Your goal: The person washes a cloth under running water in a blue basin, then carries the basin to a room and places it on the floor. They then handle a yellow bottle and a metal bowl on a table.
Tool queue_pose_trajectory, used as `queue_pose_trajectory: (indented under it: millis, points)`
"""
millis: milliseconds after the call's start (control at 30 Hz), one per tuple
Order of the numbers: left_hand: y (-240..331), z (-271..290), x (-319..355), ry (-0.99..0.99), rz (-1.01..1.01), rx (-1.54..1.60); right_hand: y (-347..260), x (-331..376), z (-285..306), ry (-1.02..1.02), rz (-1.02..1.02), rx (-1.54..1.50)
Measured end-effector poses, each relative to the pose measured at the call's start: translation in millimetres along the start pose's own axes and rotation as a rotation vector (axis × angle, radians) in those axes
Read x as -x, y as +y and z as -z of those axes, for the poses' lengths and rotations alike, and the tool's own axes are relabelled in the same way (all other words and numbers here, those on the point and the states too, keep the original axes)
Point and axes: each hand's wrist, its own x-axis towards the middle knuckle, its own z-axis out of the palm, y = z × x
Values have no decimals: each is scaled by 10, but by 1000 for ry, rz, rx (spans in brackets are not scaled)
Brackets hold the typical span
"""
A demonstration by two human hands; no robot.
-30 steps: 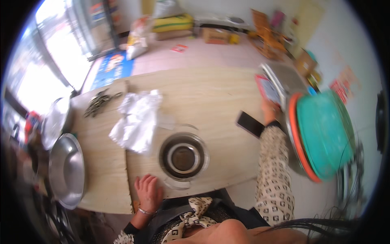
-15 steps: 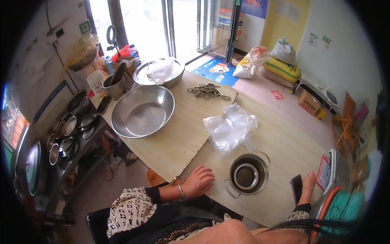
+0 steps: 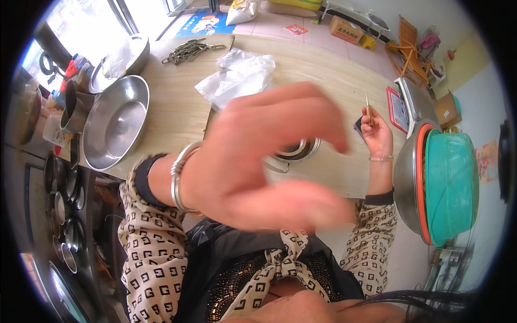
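My left hand point(image 3: 231, 161) is raised close in the middle of the view, blurred at the fingertips. Its thumb and fingers are apart in a wide curve, with nothing between them. Behind it, mostly hidden, a steel pot point(image 3: 314, 149) with a loop handle stands on the wooden table point(image 3: 336, 107). At the right, my right hand point(image 3: 379, 139) grips a thin pointed tool point(image 3: 369, 112) by its tan handle, its slim tip pointing up and away. A dark phone point(image 3: 358, 126) lies beside that hand, partly covered. Clear plastic bags point(image 3: 239, 75) lie beyond my left hand.
A large steel basin point(image 3: 116, 124) sits at the table's left, a second basin point(image 3: 137, 54) behind it. A heap of metal chain or clips point(image 3: 191, 51) lies at the far edge. Stacked basins with a teal one point(image 3: 451, 183) stand right, near a grey appliance point(image 3: 417, 102).
My left hand has come up off the table edge toward the camera. My right hand, beside the phone before, now holds up the pointed tool. The view has turned right and downward.
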Motion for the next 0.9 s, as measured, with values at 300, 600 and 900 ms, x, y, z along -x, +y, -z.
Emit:
queue_pose_trajectory:
  millis: [300,600,900]
  points:
    - [12,-1006,-458,43,-372,301,241,525,261,-16,-85,60]
    - [188,-1612,-306,-255,-454,187,368,770,-82,-18,-17,184]
    - [-143,-1445,268,-559,-340,152,424,781,-278,-96,-42,143]
